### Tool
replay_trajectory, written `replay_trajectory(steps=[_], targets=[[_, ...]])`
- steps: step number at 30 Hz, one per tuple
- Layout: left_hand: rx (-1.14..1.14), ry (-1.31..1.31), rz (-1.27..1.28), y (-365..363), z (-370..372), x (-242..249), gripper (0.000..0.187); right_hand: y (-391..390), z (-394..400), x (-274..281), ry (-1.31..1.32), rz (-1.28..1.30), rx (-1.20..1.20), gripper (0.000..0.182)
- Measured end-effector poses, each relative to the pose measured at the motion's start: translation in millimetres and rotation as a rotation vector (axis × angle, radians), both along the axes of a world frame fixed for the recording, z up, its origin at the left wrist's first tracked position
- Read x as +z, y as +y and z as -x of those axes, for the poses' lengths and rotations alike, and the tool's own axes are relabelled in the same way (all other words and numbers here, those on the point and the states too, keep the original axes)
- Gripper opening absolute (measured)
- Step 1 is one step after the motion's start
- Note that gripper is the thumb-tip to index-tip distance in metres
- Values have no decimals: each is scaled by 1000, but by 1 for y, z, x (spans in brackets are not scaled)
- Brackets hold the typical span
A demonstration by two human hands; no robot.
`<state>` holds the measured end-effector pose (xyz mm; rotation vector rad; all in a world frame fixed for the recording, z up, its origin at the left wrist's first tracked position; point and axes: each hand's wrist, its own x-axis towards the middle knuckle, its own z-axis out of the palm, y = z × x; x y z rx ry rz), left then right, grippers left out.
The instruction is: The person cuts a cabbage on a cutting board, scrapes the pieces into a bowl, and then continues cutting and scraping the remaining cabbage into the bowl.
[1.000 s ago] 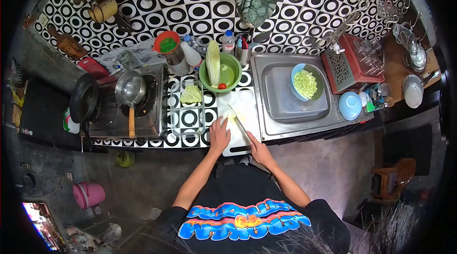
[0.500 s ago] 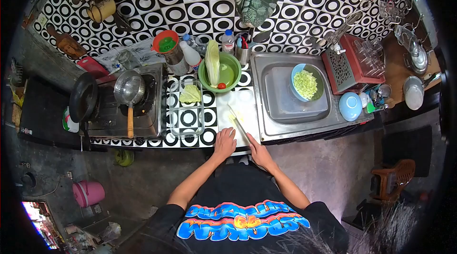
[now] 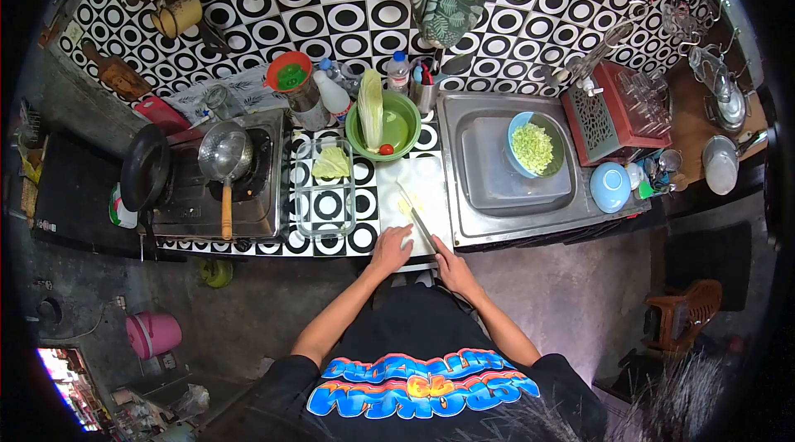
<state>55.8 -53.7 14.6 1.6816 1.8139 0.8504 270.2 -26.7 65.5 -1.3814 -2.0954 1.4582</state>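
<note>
My right hand is closed round the handle of a kitchen knife. Its blade points away from me, over a white cutting board. Small pale-yellow bits lie on the board by the blade. My left hand is at the board's near left edge, fingers a little apart and nothing visible in them. Behind the board, a green basin holds an upright napa cabbage and a red tomato. Left of the board, a cabbage leaf lies in a clear glass dish.
A bowl of chopped pale-green vegetable rests on an upturned tub in the sink. To the left, a strainer and a black pan sit on the stove. Bottles line the wall.
My left hand's fingers have shifted slightly and spread a little. The knife and my right hand are almost where they were.
</note>
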Motion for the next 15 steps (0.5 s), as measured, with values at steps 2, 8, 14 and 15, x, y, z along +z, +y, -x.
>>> replay_trajectory(steps=[2, 8, 14, 15], targets=[[6, 66, -88, 15, 14, -5, 40, 2, -5, -4, 14, -15, -17, 52], [-273, 220, -189, 69, 50, -6, 40, 5, -2, -14, 4, -30, -9, 52], [-355, 270, -148, 73, 59, 1, 34, 1, -6, -5, 19, -30, -36, 52], [-351, 275, -149, 72, 60, 0, 32, 1, -7, -7, 26, -32, -44, 52]])
